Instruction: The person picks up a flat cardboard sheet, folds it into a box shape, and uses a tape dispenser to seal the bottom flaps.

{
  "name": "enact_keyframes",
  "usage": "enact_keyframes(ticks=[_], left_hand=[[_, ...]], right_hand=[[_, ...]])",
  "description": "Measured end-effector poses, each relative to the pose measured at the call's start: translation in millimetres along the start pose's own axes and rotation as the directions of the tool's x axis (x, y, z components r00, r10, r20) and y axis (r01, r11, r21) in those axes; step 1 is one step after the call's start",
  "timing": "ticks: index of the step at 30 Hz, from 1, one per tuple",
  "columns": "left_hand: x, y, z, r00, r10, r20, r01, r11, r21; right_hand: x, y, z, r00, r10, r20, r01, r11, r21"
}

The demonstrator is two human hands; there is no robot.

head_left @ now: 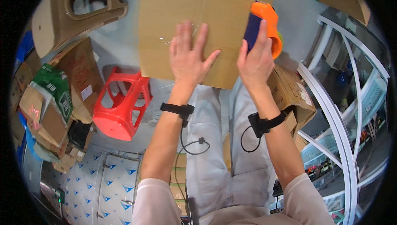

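A large brown cardboard box (165, 1) lies in front of me, its near edge close to my legs. Flat on its top rests my left hand (188, 57), fingers stretched out and thumb spread, holding nothing. Clear tape glints near those fingertips. At the box's right side, my right hand (255, 62) grips an orange and dark blue tape dispenser (266, 13). The fingers wrap around its dark part, and a bit of green shows behind its orange ring. Both wrists wear black straps with small devices and cables.
A red plastic stool (118, 113) lies tipped at the left, below a beige plastic chair (53, 22). Stacked cartons (78, 72) fill the far left. An opened cardboard box (291, 94) stands by my right forearm, beside a white-framed glass cabinet (331, 113).
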State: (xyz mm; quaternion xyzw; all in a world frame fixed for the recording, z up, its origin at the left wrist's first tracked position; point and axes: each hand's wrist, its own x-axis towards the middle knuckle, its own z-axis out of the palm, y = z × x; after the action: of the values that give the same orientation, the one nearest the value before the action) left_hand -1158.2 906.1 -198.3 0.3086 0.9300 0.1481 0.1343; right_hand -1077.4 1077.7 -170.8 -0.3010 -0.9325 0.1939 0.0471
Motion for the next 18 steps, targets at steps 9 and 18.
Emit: enact_keyframes(ticks=[9,18], left_hand=[[9,-127,-53,0.787,-0.453,0.419,0.615,0.619,-0.489],[3,-183,-37,0.576,-0.496,0.65,0.765,0.047,-0.643]], right_hand=[[-3,-2,5,0.999,-0.027,-0.026,0.027,1.0,0.006],[12,1,-23,0.987,0.156,0.029,-0.155,0.911,0.382]])
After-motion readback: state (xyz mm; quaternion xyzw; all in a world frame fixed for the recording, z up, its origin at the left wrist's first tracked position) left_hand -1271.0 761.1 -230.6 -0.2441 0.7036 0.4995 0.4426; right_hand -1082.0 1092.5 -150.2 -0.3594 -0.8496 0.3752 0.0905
